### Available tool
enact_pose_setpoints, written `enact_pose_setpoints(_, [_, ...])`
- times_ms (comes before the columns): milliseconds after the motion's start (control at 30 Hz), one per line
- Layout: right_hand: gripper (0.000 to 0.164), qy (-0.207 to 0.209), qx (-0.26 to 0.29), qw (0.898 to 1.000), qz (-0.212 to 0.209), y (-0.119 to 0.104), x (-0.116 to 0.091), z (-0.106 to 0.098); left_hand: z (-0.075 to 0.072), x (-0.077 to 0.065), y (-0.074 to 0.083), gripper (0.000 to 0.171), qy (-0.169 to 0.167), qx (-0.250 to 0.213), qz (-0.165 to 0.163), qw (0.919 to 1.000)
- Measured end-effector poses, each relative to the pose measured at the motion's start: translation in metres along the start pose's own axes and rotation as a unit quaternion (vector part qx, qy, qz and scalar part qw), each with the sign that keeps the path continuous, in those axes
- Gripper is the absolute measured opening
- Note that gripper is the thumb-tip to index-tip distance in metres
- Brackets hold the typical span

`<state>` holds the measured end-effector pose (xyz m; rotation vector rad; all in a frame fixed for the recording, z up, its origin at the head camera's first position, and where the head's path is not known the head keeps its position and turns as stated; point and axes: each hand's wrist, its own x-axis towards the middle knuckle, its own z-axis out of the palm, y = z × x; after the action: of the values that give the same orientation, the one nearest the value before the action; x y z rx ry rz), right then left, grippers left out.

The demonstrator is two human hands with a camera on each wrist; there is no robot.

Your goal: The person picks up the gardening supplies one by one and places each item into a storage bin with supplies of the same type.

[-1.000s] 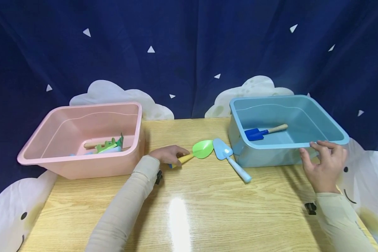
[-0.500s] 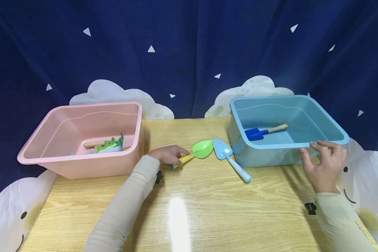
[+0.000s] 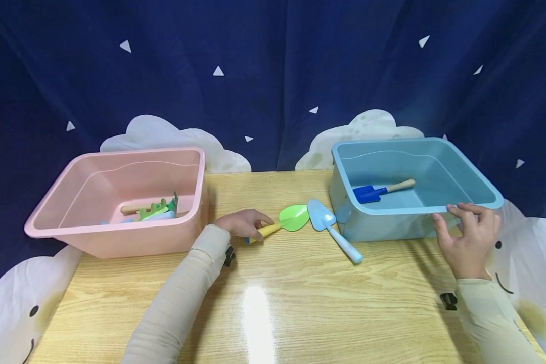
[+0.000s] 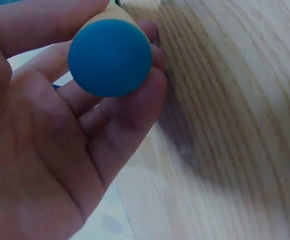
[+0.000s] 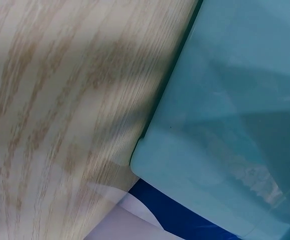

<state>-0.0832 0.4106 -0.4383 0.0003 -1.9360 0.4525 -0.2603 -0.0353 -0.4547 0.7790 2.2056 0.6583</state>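
Observation:
My left hand grips the yellow handle of a toy trowel with a green leaf-shaped blade, low over the table. In the left wrist view the thumb and fingers curl round that handle, its round blue end cap facing the camera. Beside the green blade lies a light blue toy trowel, its blade tip close to the green one. My right hand rests its fingertips on the front rim of a blue bin; the thumb stands apart. The right wrist view shows the bin's wall but no hand.
A dark blue shovel with a wooden handle lies inside the blue bin. At left stands a pink bin holding a green rake and other partly hidden tools. Behind the wooden table hangs a dark blue curtain.
The green blade has shifted and turned slightly in the last half second, with the left hand holding its handle in place. The right hand stays on the bin rim.

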Motion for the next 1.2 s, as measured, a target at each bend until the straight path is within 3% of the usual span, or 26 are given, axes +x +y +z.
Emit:
enact_pose_setpoints(267, [0.079,-0.008,0.000,1.000,0.002,0.001,-0.001,0.000,-0.002,0.001,-0.003,0.060,-0.011,-0.009,0.018,0.9997])
enact_pose_setpoints(500, [0.080,-0.005,-0.003,1.000,0.000,0.003,-0.001,0.001,-0.008,-0.004,-0.019,0.056,-0.012,-0.085,0.029,0.9959])
enact_pose_setpoints(633, [0.080,-0.005,-0.009,1.000,0.002,0.003,-0.001,0.000,-0.010,-0.009,-0.022,0.057,0.008,-0.149,0.054,0.9873])
enact_pose_setpoints(767, [0.080,-0.003,-0.007,1.000,0.004,0.002,0.000,0.000,-0.012,-0.012,-0.017,0.057,0.041,-0.210,0.072,0.9742])
enact_pose_setpoints(933, [0.080,-0.005,-0.009,1.000,0.004,0.002,0.001,-0.001,-0.013,-0.011,-0.007,0.058,0.073,-0.238,0.091,0.9641])
enact_pose_setpoints(1200, [0.080,-0.015,-0.007,1.000,0.006,0.006,-0.001,-0.001,-0.016,-0.007,0.011,0.058,0.090,-0.222,0.092,0.9666])
